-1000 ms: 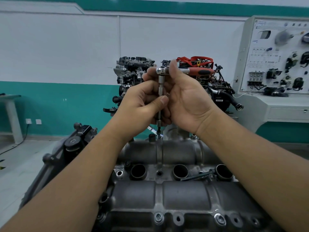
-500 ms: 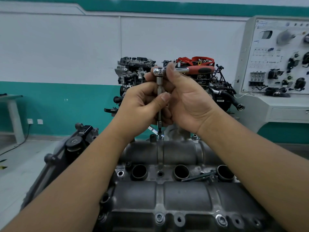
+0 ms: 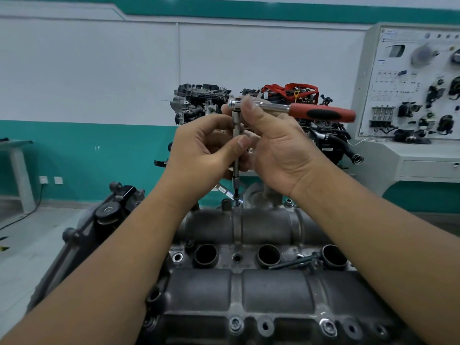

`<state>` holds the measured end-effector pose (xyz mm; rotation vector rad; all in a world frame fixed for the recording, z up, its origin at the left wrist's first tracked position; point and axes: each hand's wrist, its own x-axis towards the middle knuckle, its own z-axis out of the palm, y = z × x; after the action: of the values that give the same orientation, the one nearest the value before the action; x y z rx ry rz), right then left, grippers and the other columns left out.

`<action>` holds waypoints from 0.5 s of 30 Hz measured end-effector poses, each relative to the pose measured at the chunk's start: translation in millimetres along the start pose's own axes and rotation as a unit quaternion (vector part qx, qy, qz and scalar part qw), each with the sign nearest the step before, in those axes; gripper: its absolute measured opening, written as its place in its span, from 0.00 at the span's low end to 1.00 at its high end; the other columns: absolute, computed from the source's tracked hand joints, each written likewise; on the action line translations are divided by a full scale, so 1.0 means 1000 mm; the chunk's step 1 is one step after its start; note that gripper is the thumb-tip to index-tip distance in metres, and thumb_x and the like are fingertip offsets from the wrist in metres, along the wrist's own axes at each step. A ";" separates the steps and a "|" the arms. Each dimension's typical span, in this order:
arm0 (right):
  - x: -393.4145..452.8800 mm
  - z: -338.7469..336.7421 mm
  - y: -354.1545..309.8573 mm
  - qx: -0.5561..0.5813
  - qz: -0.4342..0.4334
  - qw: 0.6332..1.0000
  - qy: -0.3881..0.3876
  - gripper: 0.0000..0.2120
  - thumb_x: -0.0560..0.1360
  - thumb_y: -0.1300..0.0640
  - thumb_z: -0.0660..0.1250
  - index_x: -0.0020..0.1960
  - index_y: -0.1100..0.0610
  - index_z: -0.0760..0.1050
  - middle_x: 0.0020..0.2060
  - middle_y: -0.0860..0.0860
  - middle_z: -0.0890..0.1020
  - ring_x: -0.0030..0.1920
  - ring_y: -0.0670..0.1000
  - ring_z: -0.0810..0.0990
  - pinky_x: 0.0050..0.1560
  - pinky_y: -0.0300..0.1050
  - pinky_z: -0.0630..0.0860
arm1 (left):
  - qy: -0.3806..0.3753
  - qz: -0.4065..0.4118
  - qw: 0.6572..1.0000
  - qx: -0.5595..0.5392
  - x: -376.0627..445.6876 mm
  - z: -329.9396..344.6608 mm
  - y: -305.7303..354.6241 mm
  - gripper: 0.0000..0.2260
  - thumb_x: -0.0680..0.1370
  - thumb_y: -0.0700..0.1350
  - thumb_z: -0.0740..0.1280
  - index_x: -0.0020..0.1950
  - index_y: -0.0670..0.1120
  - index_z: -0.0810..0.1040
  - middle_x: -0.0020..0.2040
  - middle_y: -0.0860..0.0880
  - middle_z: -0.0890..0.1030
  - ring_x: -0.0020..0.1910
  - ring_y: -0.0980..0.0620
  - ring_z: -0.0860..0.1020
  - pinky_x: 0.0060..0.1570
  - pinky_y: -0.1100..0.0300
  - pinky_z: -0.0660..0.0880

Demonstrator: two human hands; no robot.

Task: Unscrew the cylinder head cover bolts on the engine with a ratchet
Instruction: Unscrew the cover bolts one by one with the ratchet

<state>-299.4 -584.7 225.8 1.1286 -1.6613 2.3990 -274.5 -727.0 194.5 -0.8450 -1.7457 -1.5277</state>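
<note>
The grey cylinder head cover fills the lower middle, with bolts along its near edge, such as one bolt. A ratchet with a red and black handle stands on a long vertical extension bar whose tip meets a bolt at the cover's far edge. My left hand pinches the extension bar between thumb and fingers. My right hand holds the ratchet at its head, thumb pressed on the chrome neck. The handle sticks out to the right.
A loose long bolt lies on the cover by the spark plug wells. Behind stand two other engines and a white training panel on the right. A black bracket assembly sits left of the cover.
The ratchet handle has swung towards me on the right, so more of its length shows. My left hand stays on the extension bar, and the tip stays on the far bolt.
</note>
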 end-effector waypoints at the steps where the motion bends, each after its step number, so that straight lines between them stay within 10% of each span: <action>1: 0.000 0.000 0.000 -0.010 -0.005 1.000 0.004 0.23 0.68 0.50 0.74 0.58 0.63 0.81 0.50 0.59 0.82 0.52 0.61 0.80 0.52 0.62 0.72 | 0.007 0.007 1.000 0.008 0.000 0.000 0.001 0.05 0.78 0.36 0.71 0.53 0.39 0.81 0.40 0.45 0.87 0.37 0.45 0.87 0.34 0.57 0.82; 8: -0.002 0.005 0.000 0.007 0.048 0.999 -0.023 0.25 0.73 0.42 0.68 0.59 0.60 0.80 0.43 0.48 0.86 0.34 0.46 0.83 0.30 0.38 0.72 | 0.003 -0.022 1.000 -0.017 0.001 0.000 0.000 0.07 0.80 0.34 0.68 0.52 0.29 0.78 0.38 0.35 0.83 0.35 0.40 0.84 0.35 0.55 0.82; 11: 0.000 0.001 0.001 0.018 0.010 1.000 -0.015 0.11 0.73 0.49 0.72 0.51 0.54 0.80 0.45 0.51 0.85 0.41 0.50 0.84 0.43 0.48 0.77 | 0.014 0.001 1.000 0.002 0.000 0.000 0.001 0.07 0.80 0.36 0.70 0.53 0.31 0.81 0.39 0.37 0.84 0.36 0.41 0.86 0.35 0.56 0.83; 15: 0.000 0.001 -0.002 0.000 0.003 1.000 -0.016 0.17 0.70 0.49 0.73 0.56 0.55 0.79 0.54 0.57 0.83 0.50 0.54 0.83 0.54 0.59 0.75 | 0.040 0.003 0.999 0.009 0.001 -0.001 0.002 0.05 0.78 0.35 0.71 0.51 0.33 0.82 0.39 0.34 0.83 0.35 0.44 0.86 0.33 0.57 0.83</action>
<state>-298.6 -584.9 227.5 1.1691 -1.6746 2.3978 -273.4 -727.9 196.6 -0.7688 -1.6949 -1.5199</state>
